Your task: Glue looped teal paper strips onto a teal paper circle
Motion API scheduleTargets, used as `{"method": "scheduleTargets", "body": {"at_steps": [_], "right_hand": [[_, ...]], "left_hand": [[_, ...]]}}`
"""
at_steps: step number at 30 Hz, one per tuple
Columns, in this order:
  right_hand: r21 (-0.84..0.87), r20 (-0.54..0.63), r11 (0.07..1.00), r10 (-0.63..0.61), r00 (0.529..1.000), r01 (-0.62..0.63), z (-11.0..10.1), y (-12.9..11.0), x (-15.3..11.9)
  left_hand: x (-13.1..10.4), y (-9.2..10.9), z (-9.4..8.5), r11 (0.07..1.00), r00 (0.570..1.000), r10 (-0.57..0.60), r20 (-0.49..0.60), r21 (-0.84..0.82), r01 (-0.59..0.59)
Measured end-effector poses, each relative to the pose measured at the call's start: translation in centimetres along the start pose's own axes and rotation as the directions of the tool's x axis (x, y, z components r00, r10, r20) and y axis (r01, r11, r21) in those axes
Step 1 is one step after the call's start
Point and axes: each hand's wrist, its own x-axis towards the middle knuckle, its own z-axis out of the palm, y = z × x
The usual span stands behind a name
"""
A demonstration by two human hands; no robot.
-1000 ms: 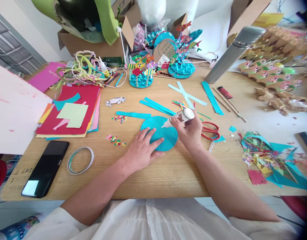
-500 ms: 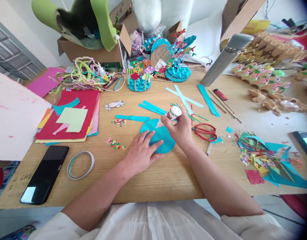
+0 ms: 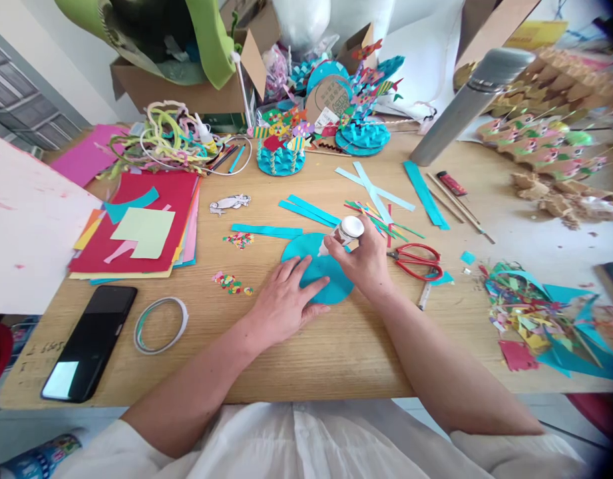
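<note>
On the worktop (image 3: 306, 379) lies a blue disc (image 3: 320, 267), the left hand (image 3: 282, 301) spread wide on it, apparently for steadiness; the right hand (image 3: 367, 267) grips a small bottle (image 3: 347, 231), tipped, seemingly to aim its nozzle (image 3: 323, 249) at the disc

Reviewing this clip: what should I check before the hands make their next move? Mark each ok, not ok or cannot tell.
1. Left hand steadying blue disc: ok, laid on it.
2. Bottle held by right hand: ok.
3. Nozzle angled down over disc: ok.
4. Nozzle touching disc: cannot tell.
5. Space around disc free of strips: not ok, one blue strip ends at its rim.
6. Scissors clear of right hand: cannot tell, blades point toward it.
</note>
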Motion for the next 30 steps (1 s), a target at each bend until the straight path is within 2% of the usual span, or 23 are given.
{"method": "scheduleTargets", "body": {"at_steps": [23,30], "right_hand": [[-0.017,0.001,0.999,-0.049,0.999,0.049,0.14,0.4,-0.06],[-0.046,0.01,0.998,-0.031,0.999,0.031,0.22,0.4,-0.08]], "left_hand": [[-0.08,0.01,0.07,1.0,1.0,-0.003,-0.008,0.004,0.003],[-0.06,-0.05,0.1,1.0,1.0,0.004,-0.014,0.008,-0.004]]}}
